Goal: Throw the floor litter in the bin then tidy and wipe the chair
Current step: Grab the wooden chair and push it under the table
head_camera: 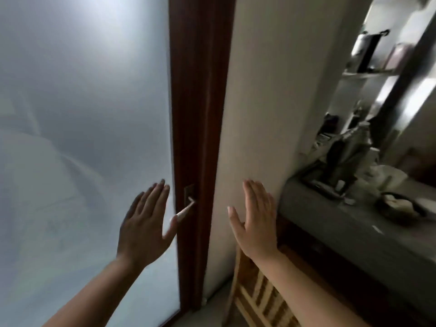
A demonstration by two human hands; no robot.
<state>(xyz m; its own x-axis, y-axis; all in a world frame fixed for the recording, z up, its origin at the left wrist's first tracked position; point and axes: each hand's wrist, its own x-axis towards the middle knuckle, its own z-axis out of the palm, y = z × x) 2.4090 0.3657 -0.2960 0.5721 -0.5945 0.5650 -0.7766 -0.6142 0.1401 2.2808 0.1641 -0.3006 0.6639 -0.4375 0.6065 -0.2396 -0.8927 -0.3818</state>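
Slatted light wooden chair (257,296): located below the right hand (256,223), partly hidden by the forearm. Both hands are raised, fingers extended and together, holding nothing. Left hand (146,223): pale lever door handle (186,210) just beyond its fingers, frosted glass door (82,114) behind.

A frosted glass door (82,114) fills the left of the view, set in a dark brown wooden frame (198,102). A pale lever handle (186,210) juts from a metal plate on that frame. A plain white wall (271,90) stands to the right of the frame. Further right, a grey countertop (330,223) carries blurred clutter, among it a dark bowl-like dish (401,207). Above the counter, a shelf (370,73) holds a shiny metal pot (362,47), too smeared to make out further.
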